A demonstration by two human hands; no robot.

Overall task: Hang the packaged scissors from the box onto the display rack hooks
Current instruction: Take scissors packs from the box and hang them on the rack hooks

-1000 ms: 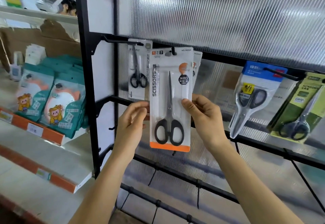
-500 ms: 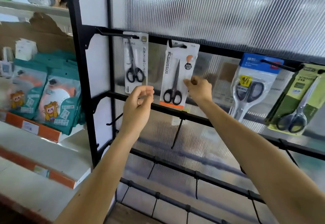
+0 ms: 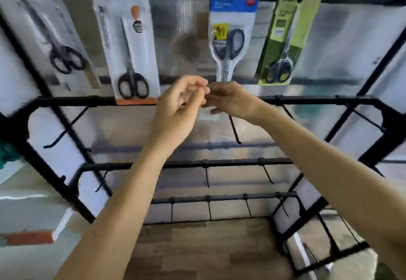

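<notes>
The black metal display rack [image 3: 307, 100] fills the blurred view. On its top row hang four packs of scissors: a white card pack [image 3: 44, 33] at the rack's left end, then a white pack with an orange bottom strip [image 3: 129, 37], a blue-topped clear pack [image 3: 230, 37] and a green pack [image 3: 285, 37]. In front of the rack's second bar, the left hand [image 3: 178, 108] and right hand [image 3: 230, 101] meet, fingertips touching, fingers curled; whether either grips anything cannot be told.

Rack [image 3: 197, 101]: matt black metal bars. Scissor packs [image 3: 129, 44]: glossy clear plastic over printed card. Back panel [image 3: 342, 44] ribbed translucent plastic; floor [image 3: 197, 249] wood-grain planks.
</notes>
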